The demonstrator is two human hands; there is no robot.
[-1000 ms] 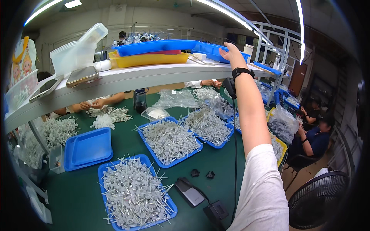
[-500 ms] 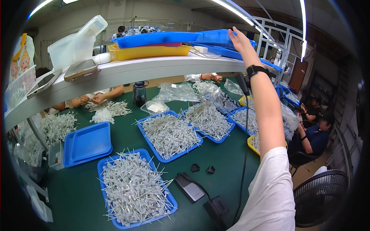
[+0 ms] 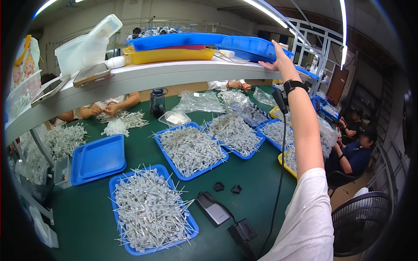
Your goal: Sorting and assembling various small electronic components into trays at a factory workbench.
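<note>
My right arm reaches up to the shelf, a dark watch at its wrist. At the shelf's right end my right hand (image 3: 279,59) grips the end of a shallow blue tray (image 3: 250,45), fingers at its upper rim and thumb lower down. Part of the hold is hidden. Another blue tray (image 3: 244,56) lies under it. My left hand is out of view. Below, on the green table (image 3: 248,213), a blue tray (image 3: 194,225) is heaped with white-headed metal pins (image 3: 150,209).
More pin-filled blue trays (image 3: 187,177) stand farther back. Stacked blue trays (image 3: 100,158) are at left. A grey device (image 3: 212,209), black adapter (image 3: 242,230) and hanging cable (image 3: 278,187) lie near my arm. A fan (image 3: 361,222) stands at right; co-workers sit around.
My right hand has come down from above the shelf's blue tray onto its right end. The tray's right part looks shifted and tilted. A co-worker's hands at far left have moved slightly.
</note>
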